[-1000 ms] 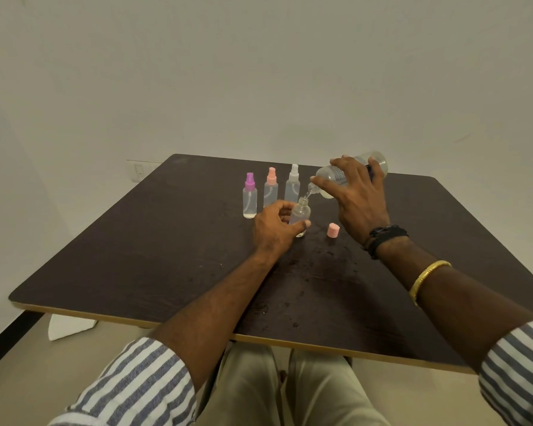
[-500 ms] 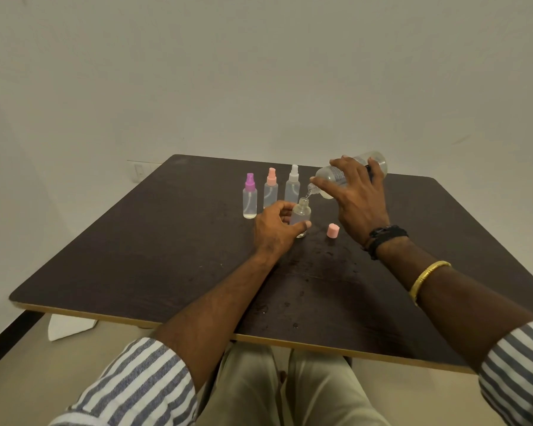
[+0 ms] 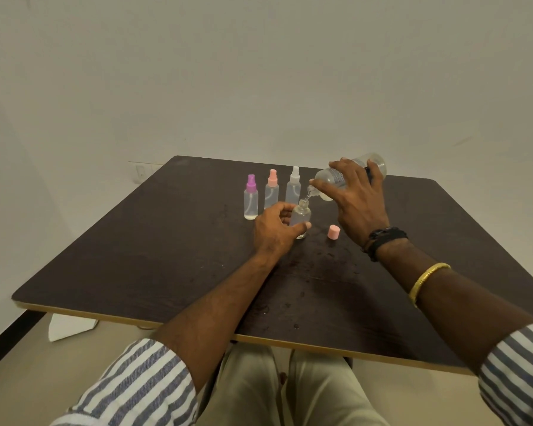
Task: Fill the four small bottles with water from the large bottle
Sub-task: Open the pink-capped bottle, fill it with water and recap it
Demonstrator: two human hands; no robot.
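My right hand grips the large clear bottle, tilted with its mouth down over the open small bottle. A thin stream of water runs between the two mouths. My left hand holds that small bottle upright on the dark table. Behind it stand three capped spray bottles in a row: a purple-topped bottle, a pink-topped bottle and a white-topped bottle. A loose pink cap lies on the table to the right of the open bottle.
Water drops speckle the table in front of the bottles. A white paper lies on the floor under the table's left front corner. A wall stands close behind the table, with a socket at its left.
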